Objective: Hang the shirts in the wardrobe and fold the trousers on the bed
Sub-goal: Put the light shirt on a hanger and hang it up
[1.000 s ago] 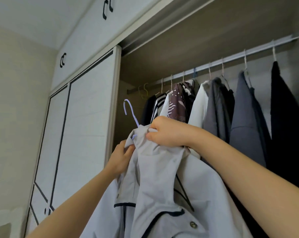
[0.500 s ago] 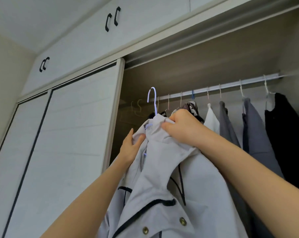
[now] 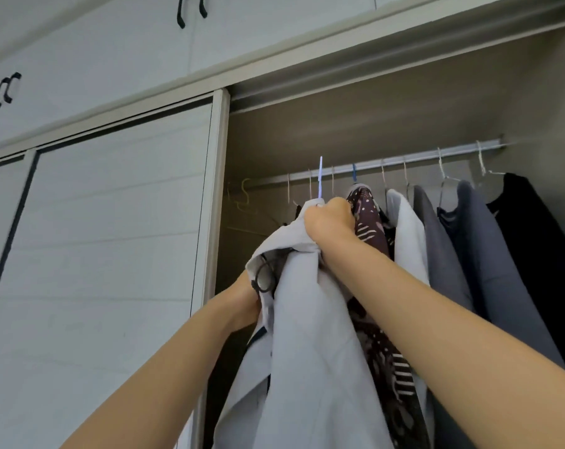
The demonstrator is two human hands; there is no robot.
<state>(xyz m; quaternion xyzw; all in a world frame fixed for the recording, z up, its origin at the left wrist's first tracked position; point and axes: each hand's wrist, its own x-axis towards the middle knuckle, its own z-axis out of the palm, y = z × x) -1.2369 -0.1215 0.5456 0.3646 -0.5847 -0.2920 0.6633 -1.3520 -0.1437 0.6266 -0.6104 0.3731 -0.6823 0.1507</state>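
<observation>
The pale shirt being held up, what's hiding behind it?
A spotted dark red top hangs just behind the pale shirt, with more clothes beside it. The left hand is mostly covered, so its fingers cannot be seen.

head cam | looks up, close | faces wardrobe rail (image 3: pixel 388 163)

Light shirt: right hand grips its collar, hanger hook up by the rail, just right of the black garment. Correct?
No. Head view: the hanger hook is left of the patterned garment, far from the black garment. Right hand gripping the light shirt collar: correct.
</observation>
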